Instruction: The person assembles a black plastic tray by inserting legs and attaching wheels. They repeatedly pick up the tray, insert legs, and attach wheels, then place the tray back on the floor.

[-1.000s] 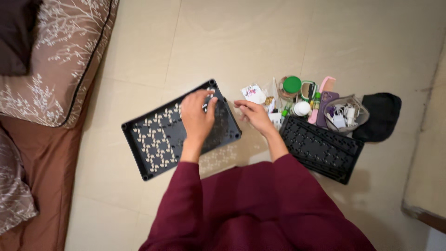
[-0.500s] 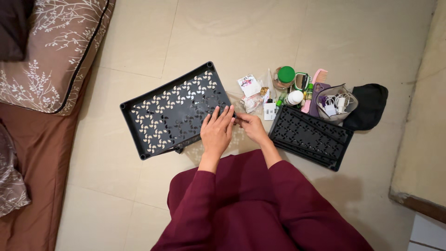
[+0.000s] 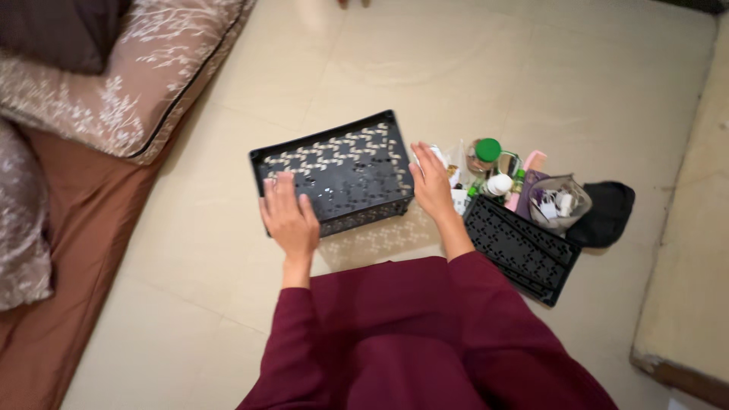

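A black perforated plastic tray (image 3: 342,171) is tilted up off the tiled floor, its long edge toward me. My left hand (image 3: 289,216) grips the tray's near left corner. My right hand (image 3: 431,182) holds the tray's right end, fingers pointing up. Both arms wear dark red sleeves. To the right, more black perforated panels (image 3: 524,247) lie stacked flat on the floor.
Behind the panels sits a pile of small items: a green-lidded jar (image 3: 486,154), a white bottle (image 3: 499,184), a pink comb (image 3: 529,167), a clear pouch with cables (image 3: 558,203) and a black pouch (image 3: 607,212). A patterned pillow (image 3: 129,83) and brown bedding (image 3: 68,250) lie left.
The tray went from flat on the floor to tilted up on edge. My left hand moved from its right corner to its left corner, my right hand onto its right end.
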